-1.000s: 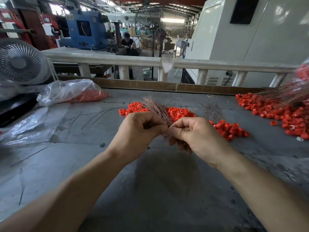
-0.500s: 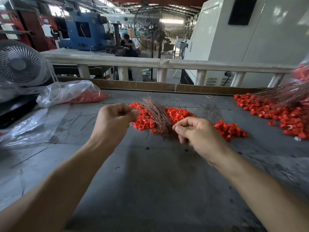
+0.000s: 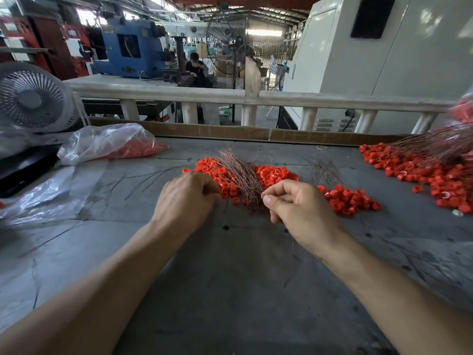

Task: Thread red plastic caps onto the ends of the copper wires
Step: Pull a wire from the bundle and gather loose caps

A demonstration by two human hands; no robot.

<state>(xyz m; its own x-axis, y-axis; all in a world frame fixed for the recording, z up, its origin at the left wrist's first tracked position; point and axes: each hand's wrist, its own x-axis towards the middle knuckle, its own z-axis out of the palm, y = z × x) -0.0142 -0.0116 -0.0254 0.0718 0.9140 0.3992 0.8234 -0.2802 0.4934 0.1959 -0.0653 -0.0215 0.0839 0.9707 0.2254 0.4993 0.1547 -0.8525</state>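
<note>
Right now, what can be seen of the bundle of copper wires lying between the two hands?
The bundle of copper wires is a sheaf of thin, reddish-brown metallic strands lying on the grey table. It fans out loosely at its far end and narrows toward the near end. It rests across the middle pile of red caps, which shows on both sides of it. The right hand pinches at its near end; the left hand is beside it, fingers curled at the caps.

Your left hand (image 3: 188, 198): back from mid-left to the red caps (image 3: 225, 187) at centre | your right hand (image 3: 298, 208): pinch reopened on copper wire (image 3: 242, 175).
</note>
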